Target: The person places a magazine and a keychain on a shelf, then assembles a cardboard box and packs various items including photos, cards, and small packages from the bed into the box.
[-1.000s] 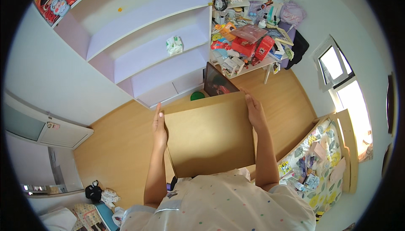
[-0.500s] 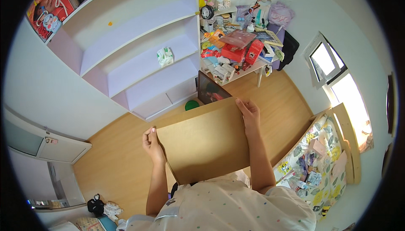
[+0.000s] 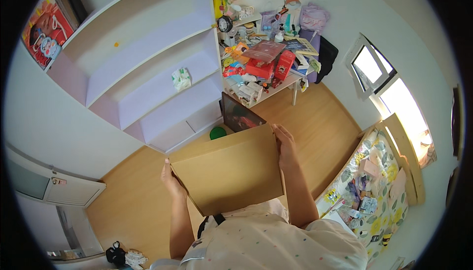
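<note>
A flat brown cardboard box is held in front of my body, its broad face tilted up toward me. My left hand presses along the box's left side near the far corner, with the fingers partly hidden behind it. On the right side, near the far right corner, my right hand grips the box, its fingers reaching round the edge. The box's near edge is close to my light dotted shirt. Its underside is hidden.
Ahead stands a tall pale shelf unit with a white-green packet on it. A cluttered table is beyond, with a dark framed panel and a green round item on the floor. A bed lies right, a door left.
The box has tipped so that more of its far side shows. Both hands have shifted their hold along its sides. The room has slid slightly left in view.
</note>
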Demonstrator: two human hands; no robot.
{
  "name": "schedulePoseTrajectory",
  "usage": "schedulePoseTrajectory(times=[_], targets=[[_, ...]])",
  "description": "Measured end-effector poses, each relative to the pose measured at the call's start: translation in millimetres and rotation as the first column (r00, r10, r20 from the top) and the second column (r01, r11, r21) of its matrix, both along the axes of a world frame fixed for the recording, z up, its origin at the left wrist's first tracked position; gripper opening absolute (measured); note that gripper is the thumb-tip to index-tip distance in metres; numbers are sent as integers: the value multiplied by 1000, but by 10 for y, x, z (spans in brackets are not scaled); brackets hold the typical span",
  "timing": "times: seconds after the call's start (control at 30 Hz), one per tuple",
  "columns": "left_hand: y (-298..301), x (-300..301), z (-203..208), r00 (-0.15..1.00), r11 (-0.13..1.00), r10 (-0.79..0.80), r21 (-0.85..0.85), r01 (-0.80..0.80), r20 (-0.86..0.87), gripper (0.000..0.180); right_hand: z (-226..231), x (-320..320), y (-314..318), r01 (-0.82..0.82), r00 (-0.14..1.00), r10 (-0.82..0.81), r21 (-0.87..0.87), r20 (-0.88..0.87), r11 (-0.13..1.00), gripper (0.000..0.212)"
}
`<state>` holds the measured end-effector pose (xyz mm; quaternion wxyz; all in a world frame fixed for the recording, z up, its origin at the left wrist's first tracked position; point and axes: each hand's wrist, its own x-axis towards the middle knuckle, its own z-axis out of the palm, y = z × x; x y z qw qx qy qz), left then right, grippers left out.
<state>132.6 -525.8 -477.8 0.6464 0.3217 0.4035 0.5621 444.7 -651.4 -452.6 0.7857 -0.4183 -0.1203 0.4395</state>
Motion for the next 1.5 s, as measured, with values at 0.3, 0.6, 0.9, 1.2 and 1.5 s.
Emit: schedulePoseTrajectory(times=[0.3, 0.6, 0.9, 1.2, 1.5], targets=[[-52, -183, 196, 950, 949, -182, -208, 237, 253, 44, 209, 5, -81, -110, 987, 127, 160, -95, 981, 17], [222, -293, 325, 804, 842, -333, -228, 489, 493, 64, 294, 277, 73, -369, 857, 443, 288, -263, 884, 27], [126, -170, -201, 844, 824, -283, -334, 457, 455, 64, -131, 329, -60, -320, 852, 375, 203, -366, 925, 29], [86, 192, -273, 896, 803, -269, -431, 411, 354, 61, -373, 484, -275, -270, 879, 333, 219, -341, 938, 28], [72, 520, -291, 911, 892, -409, -228, 390, -44, 52, -720, 485, -574, -17, 917, 66, 126, -394, 992, 13]])
